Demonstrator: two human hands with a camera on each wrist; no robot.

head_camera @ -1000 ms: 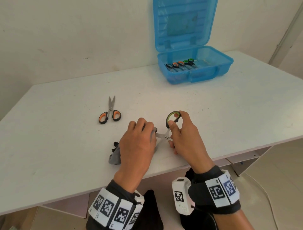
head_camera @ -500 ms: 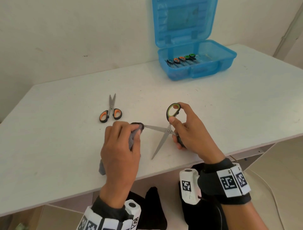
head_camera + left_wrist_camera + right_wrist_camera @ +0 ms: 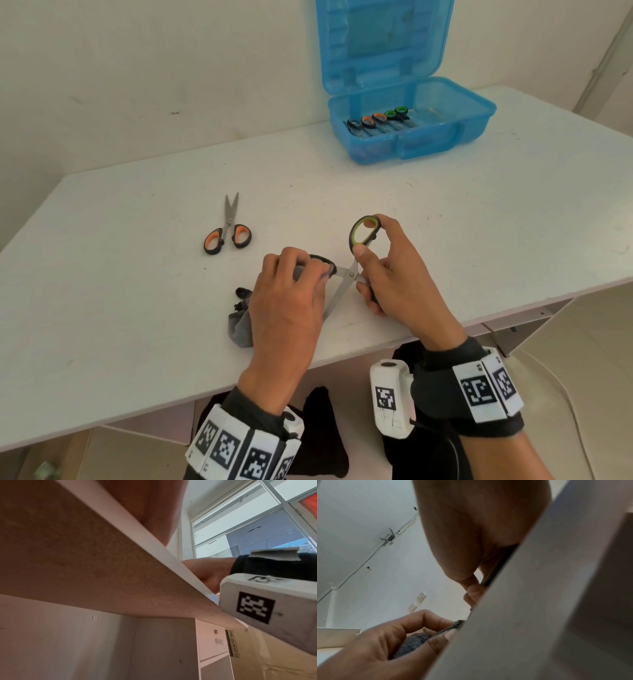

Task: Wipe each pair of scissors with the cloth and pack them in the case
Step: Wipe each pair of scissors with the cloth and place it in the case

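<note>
Two hands share the step above the surface (image 3: 137,274): right hand (image 3: 397,274) grips the opened green-handled scissors (image 3: 349,274) by their loops, while left hand (image 3: 287,301) pinches the grey cloth (image 3: 241,325) around one blade, best drawn pivot-to-tip.

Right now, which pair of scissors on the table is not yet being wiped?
The orange-handled scissors, lying alone left of both hands. The green-handled scissors are held open by the right hand.
</note>
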